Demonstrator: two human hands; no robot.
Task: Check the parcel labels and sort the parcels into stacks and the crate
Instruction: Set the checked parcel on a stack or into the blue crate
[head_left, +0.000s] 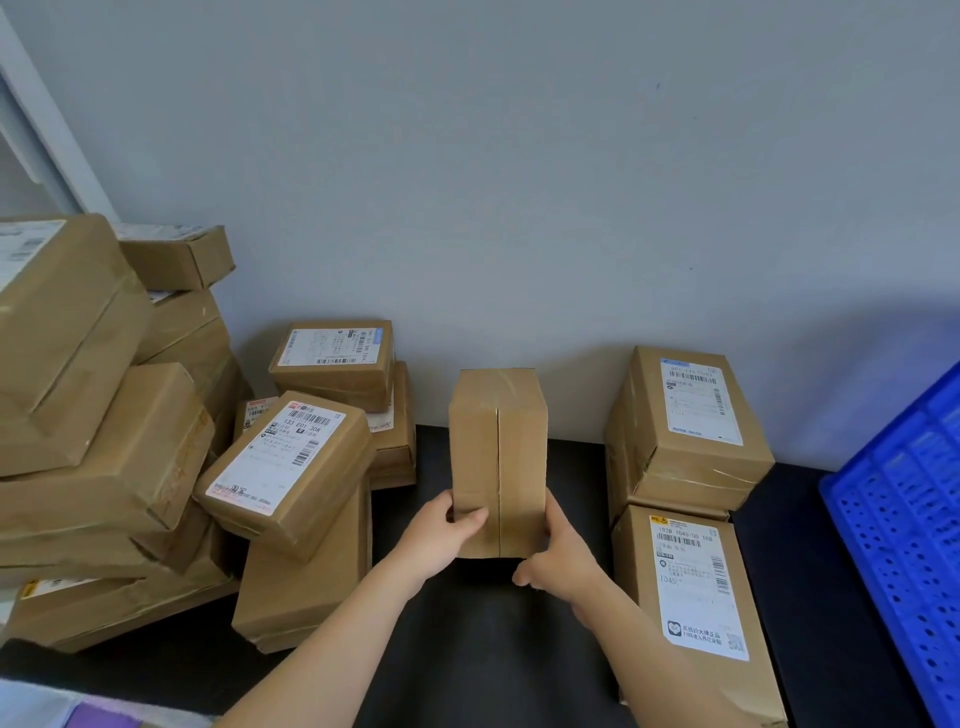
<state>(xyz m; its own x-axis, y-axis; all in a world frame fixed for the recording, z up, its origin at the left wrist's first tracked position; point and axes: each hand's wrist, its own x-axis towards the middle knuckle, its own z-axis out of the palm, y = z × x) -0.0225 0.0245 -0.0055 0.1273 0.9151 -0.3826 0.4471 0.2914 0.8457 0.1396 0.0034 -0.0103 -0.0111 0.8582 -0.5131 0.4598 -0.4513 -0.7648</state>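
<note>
A brown cardboard parcel (497, 457) is held above the black table (457, 649), its taped seam side facing me and no label showing. My left hand (441, 535) grips its lower left edge with the thumb on the front. My right hand (561, 561) grips the lower right corner from below. Two labelled parcels lie at the right, a far one (685, 426) and a near one (696, 592). The blue crate (904, 519) stands at the far right edge.
A large pile of brown parcels (93, 415) fills the left side. A tilted labelled parcel (285, 462) leans on it, with a small stack (337, 358) behind against the grey wall (519, 182).
</note>
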